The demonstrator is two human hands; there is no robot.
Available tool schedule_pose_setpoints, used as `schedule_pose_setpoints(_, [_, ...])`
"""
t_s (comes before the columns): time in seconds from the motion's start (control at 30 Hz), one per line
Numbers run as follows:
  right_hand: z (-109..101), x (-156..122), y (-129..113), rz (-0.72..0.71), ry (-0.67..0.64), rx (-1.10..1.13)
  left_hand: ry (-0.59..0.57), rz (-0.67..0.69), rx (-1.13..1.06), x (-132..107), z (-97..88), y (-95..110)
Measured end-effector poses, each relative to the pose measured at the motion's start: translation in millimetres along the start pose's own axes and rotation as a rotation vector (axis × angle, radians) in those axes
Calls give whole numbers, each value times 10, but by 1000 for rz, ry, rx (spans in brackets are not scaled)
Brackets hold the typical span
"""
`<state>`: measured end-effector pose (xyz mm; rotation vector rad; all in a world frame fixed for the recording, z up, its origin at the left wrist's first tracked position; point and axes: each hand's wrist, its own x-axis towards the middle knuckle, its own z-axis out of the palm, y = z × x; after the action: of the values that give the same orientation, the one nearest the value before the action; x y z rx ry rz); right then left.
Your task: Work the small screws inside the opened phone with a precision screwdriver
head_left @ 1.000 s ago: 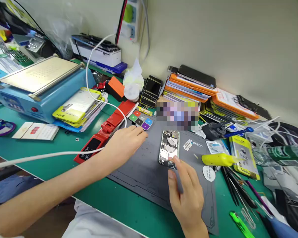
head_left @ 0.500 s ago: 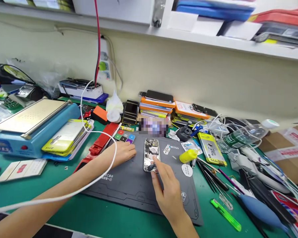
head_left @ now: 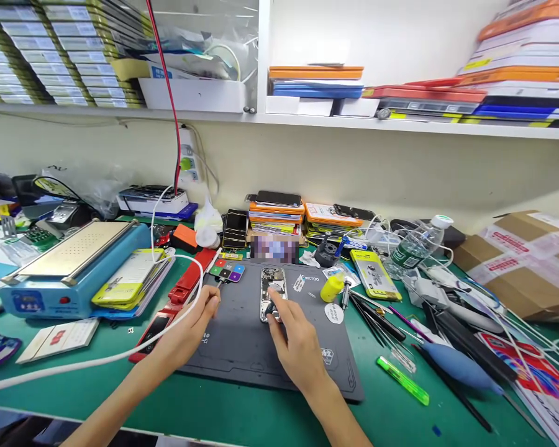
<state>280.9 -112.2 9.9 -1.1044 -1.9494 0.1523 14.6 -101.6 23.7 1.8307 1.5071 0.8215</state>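
An opened phone (head_left: 267,287) lies on the dark grey work mat (head_left: 242,347), its inner parts showing. My right hand (head_left: 300,341) is over the phone's lower end. Thumb and forefinger pinch a short dark screwdriver (head_left: 271,307), whose tip I cannot make out. My left hand (head_left: 202,318) is raised at the mat's left side with its fingers curled together. Something thin shows just above those fingers, too small to name. Beyond them sits a small pad with coloured squares (head_left: 228,271). The white cable (head_left: 135,352) passes across in front of my left forearm.
A yellow bottle (head_left: 331,288) and a round white label (head_left: 334,313) are on the mat's right. Tweezers (head_left: 377,320), a green cutter (head_left: 403,380) and a blue air blower (head_left: 461,366) lie further right. At left stands a blue heating plate machine (head_left: 77,273).
My left hand has drawn back from the coloured pad toward me, and its fingers have curled closed. My right hand stays at the phone with the screwdriver. The view has tilted up.
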Motion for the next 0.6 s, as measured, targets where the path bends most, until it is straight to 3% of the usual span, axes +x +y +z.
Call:
schedule_pose_setpoints(0.17, [43,-20,26,36,4,30,-163,-128,-281,-144,265,91])
schedule_pose_setpoints(0.4, [186,-76,108,75,35,128,-452,-265,-495,46,680,316])
schedule_pose_setpoints(0.6, [-118,-13,254,193,74,312,-618,-321,-590,290,793,452])
